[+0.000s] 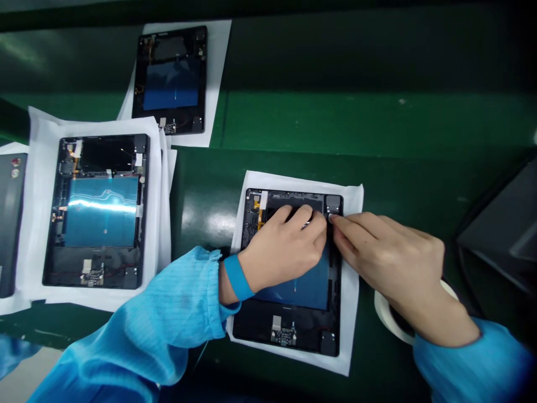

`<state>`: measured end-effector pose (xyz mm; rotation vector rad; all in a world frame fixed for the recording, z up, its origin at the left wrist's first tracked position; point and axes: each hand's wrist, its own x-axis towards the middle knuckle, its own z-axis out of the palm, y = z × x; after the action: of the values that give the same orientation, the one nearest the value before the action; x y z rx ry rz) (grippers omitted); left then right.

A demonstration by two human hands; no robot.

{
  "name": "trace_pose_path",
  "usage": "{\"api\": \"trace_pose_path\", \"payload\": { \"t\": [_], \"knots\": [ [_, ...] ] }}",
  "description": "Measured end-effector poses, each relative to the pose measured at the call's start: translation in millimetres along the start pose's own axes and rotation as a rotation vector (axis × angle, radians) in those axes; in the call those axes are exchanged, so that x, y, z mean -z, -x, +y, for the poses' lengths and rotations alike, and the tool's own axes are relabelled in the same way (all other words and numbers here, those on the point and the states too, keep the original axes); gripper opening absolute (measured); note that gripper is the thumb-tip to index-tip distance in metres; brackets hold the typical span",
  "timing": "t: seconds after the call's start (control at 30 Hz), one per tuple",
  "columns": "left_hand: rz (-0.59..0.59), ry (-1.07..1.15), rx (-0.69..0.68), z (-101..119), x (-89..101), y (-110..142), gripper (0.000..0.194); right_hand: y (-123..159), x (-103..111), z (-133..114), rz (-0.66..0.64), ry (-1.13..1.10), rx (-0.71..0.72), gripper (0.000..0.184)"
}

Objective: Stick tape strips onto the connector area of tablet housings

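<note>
i list: one flat black tablet point(310, 333), glossy blue panel point(310, 291) inside, on thin white paper point(348, 324), smooth green bench point(201, 218); left hand point(289, 240) curled over it, right hand point(390, 257) at its upper corner; either grip, i cannot tell.

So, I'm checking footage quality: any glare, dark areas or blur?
Head view: a white streak crosses the shiny blue panel of the black open tablet at left; pale glare on the glossy green table; upper right corner dark; light-blue right sleeve looks soft.
</note>
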<state>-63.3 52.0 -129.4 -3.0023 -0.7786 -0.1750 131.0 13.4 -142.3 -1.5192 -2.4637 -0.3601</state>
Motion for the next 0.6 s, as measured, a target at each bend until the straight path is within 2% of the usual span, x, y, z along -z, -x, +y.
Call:
{"api": "trace_pose_path", "payload": {
  "t": [0.2,0.4,0.6],
  "knots": [
    [0.009,0.008,0.014,1,-1.9,0,0.031,-7,12,-10,-0.14,0.124,0.045,0.023],
    [0.01,0.032,0.018,0,-4.0,1,0.032,5,5,-9,-0.038,0.049,0.026,0.026],
    [-0.028,0.094,0.023,-1,-2.2,-2,0.03,11,3,-9,-0.149,-0.02,-0.019,0.035]
  ]
}}
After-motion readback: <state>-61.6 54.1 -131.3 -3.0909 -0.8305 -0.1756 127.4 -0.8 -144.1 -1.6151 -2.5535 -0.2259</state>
